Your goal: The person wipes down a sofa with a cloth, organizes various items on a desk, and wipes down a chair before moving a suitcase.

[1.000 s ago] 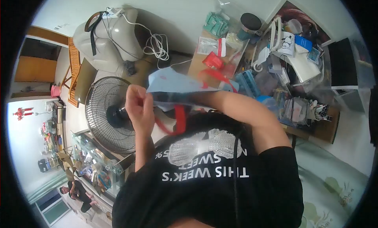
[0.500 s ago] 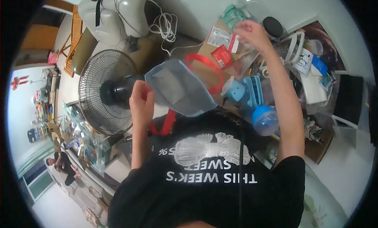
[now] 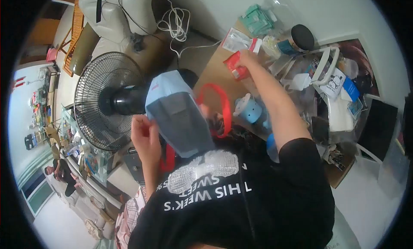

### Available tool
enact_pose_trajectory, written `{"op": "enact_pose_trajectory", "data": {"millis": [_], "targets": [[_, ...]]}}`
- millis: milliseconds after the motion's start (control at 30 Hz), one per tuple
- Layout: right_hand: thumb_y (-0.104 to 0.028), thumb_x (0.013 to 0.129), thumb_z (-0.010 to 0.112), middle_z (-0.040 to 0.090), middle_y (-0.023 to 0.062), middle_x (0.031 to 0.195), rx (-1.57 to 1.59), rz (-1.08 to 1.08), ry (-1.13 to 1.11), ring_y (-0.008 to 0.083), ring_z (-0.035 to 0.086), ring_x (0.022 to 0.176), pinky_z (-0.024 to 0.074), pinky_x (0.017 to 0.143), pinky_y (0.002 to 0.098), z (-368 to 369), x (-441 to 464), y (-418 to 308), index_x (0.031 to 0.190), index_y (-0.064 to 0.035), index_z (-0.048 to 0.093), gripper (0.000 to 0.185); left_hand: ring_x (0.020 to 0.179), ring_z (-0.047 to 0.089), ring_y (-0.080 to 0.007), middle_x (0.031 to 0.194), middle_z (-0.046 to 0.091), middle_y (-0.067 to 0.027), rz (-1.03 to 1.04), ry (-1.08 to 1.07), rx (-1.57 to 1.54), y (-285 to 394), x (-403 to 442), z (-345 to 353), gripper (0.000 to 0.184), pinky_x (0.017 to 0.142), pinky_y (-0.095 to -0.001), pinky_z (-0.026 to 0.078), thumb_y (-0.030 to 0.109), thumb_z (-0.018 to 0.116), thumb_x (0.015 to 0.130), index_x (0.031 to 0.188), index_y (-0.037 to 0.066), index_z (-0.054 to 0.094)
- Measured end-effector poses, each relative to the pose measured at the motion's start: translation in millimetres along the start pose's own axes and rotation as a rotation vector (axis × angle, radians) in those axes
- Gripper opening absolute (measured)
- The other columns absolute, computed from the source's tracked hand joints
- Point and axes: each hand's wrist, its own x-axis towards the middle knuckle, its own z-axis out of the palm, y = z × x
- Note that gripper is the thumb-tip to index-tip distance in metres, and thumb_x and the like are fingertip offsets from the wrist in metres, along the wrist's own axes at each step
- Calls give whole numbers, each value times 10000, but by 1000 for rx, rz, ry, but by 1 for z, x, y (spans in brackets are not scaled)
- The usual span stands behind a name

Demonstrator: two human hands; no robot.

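My left hand (image 3: 145,133) has its fingers closed on the near-left edge of a light blue bag (image 3: 170,85). The bag's mouth faces me and shows a grey inside. A red handle loop (image 3: 226,113) stands out on its right side, and another red strap (image 3: 168,158) hangs below my left hand. At the table, my right hand (image 3: 248,61) has its fingers around a small red packet (image 3: 232,64); part of the packet is covered by the hand. A clear packet with white contents (image 3: 234,41) lies just beyond it.
A black fan (image 3: 109,100) stands close on the left. The cluttered table (image 3: 215,68) holds green packets (image 3: 257,21), a blue cup (image 3: 249,109), a black-lidded jar (image 3: 302,37) and a white-handled bag (image 3: 327,64). White cable (image 3: 176,27) lies beyond. A person (image 3: 64,173) sits far left.
My right hand has come down from beside the green packets and taken hold of the red packet. The blue bag has tilted, its mouth now lower, as the view shifted.
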Motion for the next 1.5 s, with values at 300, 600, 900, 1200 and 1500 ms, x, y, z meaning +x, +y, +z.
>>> {"op": "enact_pose_trajectory", "data": {"millis": [300, 600, 900, 1200, 1500], "targets": [[-96, 631, 779, 623, 44, 686, 880, -377, 598, 129, 587, 638, 481, 586, 305, -73, -55, 27, 745, -41, 605, 216, 614, 398, -20, 725, 438, 38, 136, -66, -185, 1, 52, 13, 123, 530, -175, 316, -21, 531, 864, 844, 57, 438], [-60, 783, 719, 612, -7, 773, 678, -766, 791, 73, 590, 706, 485, 649, 214, -165, -288, -65, 851, -9, 605, 142, 570, 412, -10, 673, 442, 48, 224, -280, -340, 32, 80, 64, 101, 580, -233, 503, 37, 551, 888, 904, 81, 461], [-142, 830, 682, 658, 65, 885, 813, -461, 682, 94, 622, 827, 491, 721, 245, -153, -288, 51, 1081, -19, 606, 289, 604, 416, -18, 726, 451, 48, 154, -344, -582, -1, 91, 99, 125, 514, -178, 396, 2, 521, 868, 848, 92, 438], [-419, 823, 614, 672, 142, 995, 374, -17, 545, 349, 623, 956, 494, 809, 433, -57, -201, 65, 1237, -203, 551, 472, 622, 554, -124, 671, 562, -48, 124, -366, 18, -55, 103, 67, 123, 578, -282, 432, 79, 549, 833, 947, 48, 514], [-34, 744, 625, 659, 137, 822, 1165, 39, 446, 226, 672, 634, 550, 527, 302, -33, -144, 98, 962, 31, 632, 227, 631, 606, -329, 644, 587, -150, 111, -416, 402, -40, 82, 59, 275, 621, -412, 464, 175, 572, 827, 1095, 119, 542]]}}
